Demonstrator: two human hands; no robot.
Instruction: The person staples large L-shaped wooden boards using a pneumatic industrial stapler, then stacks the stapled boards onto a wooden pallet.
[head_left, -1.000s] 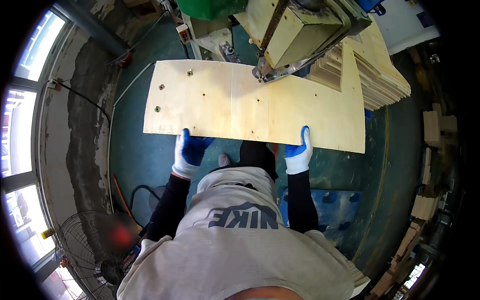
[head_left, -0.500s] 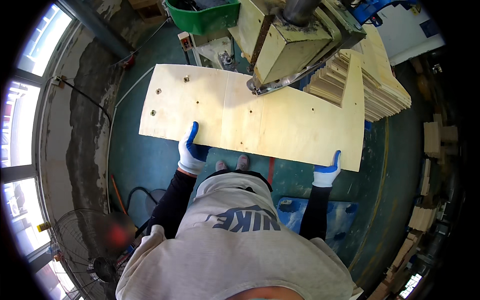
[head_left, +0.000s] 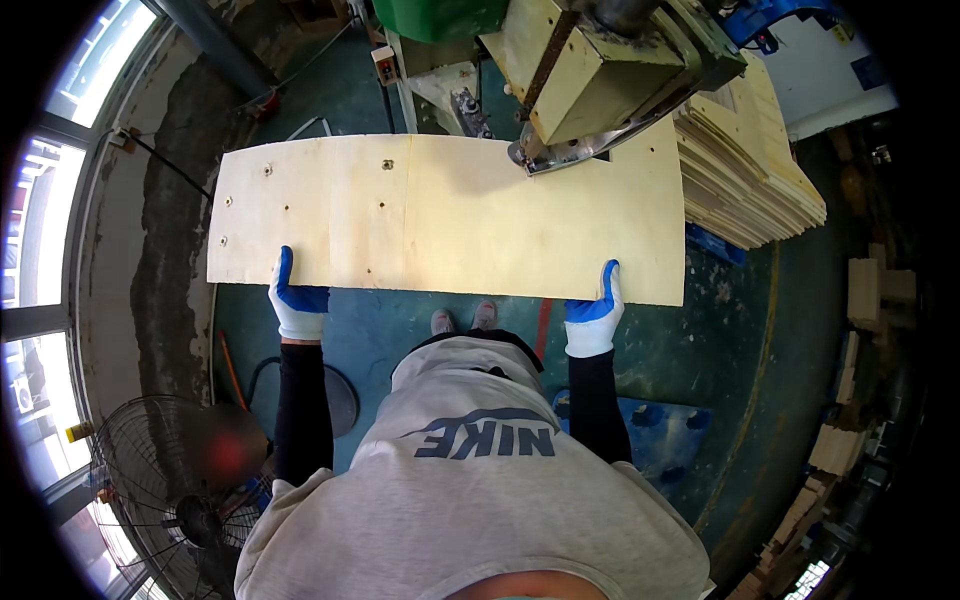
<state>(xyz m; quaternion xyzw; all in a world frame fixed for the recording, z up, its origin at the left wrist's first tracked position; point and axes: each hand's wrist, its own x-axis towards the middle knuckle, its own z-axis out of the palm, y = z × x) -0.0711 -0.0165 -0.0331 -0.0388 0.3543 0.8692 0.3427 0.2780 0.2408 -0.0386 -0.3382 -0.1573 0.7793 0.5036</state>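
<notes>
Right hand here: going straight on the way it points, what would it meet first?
The board, whose near edge the right hand is gripping. Farther along that line, the machine might come next, but its height above the board is unclear.

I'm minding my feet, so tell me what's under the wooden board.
At the near edge of the wooden board, the left hand and right hand reach underneath; floor and two shoes show just outside it. Anything directly beneath is covered.
</notes>
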